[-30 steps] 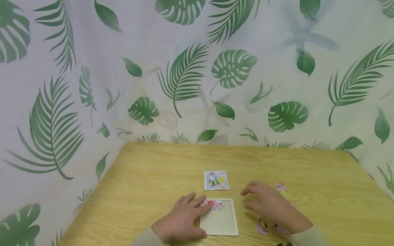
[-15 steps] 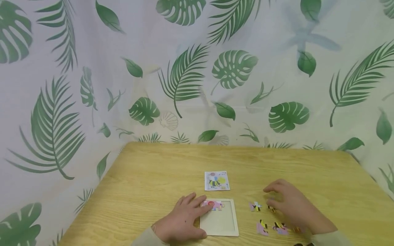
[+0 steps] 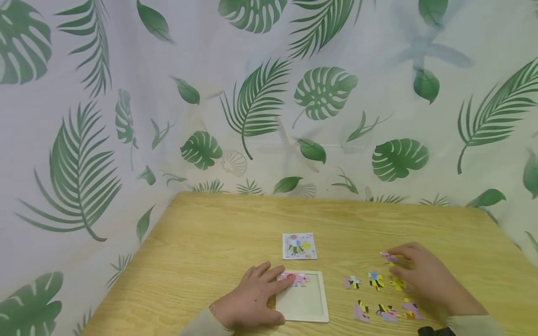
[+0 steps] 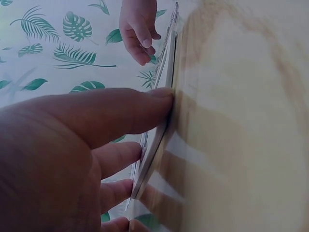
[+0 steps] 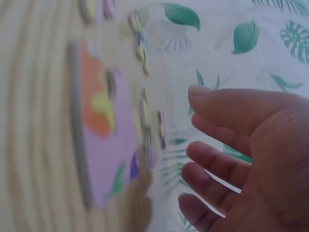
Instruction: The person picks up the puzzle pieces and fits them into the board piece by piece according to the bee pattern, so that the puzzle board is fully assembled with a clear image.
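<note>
My left hand (image 3: 257, 296) rests over the left side of a pale wooden puzzle tray (image 3: 325, 298), fingers spread and straight. Its index fingertip reaches a pink puzzle piece with a red circle (image 3: 300, 279), lying in the tray's top left corner. The left wrist view shows the thumb (image 4: 149, 108) against the tray's edge. Over the loose pieces to the right, my right hand (image 3: 426, 275) hovers with relaxed, slightly bent fingers. Its fingertips are right by a pink piece (image 3: 384, 255) at the back. In the right wrist view, nothing shows between thumb and fingers.
A square bee picture card (image 3: 299, 246) lies behind the tray. Several loose puzzle pieces stand in rows on the right, among them a bee-striped piece (image 3: 386, 311), a blue-and-yellow piece (image 3: 376, 280) and a pink corner piece (image 3: 411, 310). A leaf-print curtain (image 3: 269, 116) surrounds the wooden table (image 3: 218, 233).
My right hand has moved rightward from beside the tray across the loose pieces, uncovering several of them. My left hand has stayed on the tray. The head view has shifted slightly.
</note>
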Available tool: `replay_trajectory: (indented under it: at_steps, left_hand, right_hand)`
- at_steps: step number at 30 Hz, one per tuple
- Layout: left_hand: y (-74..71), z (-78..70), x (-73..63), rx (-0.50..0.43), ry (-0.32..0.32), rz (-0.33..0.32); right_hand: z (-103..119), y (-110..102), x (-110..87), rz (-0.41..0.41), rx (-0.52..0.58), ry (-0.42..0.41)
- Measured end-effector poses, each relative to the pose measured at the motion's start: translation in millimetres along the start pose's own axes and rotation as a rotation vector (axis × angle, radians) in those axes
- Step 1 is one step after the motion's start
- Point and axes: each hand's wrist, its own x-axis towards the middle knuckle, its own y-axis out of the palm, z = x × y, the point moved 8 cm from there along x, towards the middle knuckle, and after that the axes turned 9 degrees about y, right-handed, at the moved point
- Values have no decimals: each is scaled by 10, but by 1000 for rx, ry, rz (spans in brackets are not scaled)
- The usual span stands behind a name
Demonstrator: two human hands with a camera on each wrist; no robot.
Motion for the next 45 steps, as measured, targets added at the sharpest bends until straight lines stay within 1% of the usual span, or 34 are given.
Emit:
replay_trajectory:
  at_steps: [4, 9, 13, 18, 23, 31, 36, 41, 45]
  left_hand:
    - [-2, -9, 6, -3, -2, -5]
    - [15, -18, 16, -9, -4, 4]
    - [27, -10, 33, -7, -7, 15]
    - [12, -7, 42, 0, -9, 19]
    - [7, -13, 23, 12, -3, 13]
    - [-11, -1, 3, 30, -7, 10]
    - [-22, 6, -6, 27, -15, 13]
    - [-18, 15, -15, 32, -5, 14]
    - [-22, 25, -18, 27, -3, 13]
  right_hand:
    - [-100, -13, -2, 27, -5, 25]
    - [-211, 11, -15, 74, -4, 61]
    - [-286, 40, 1, 91, 10, 63]
    - [-340, 65, 49, 88, 14, 53]
    - [-346, 108, 93, 81, -14, 42]
    - [-246, 119, 138, 54, -52, 6]
    - [-264, 157, 161, 60, -66, 25]
    - [-287, 172, 172, 67, -76, 51]
    - [-281, 166, 179, 70, -90, 48]
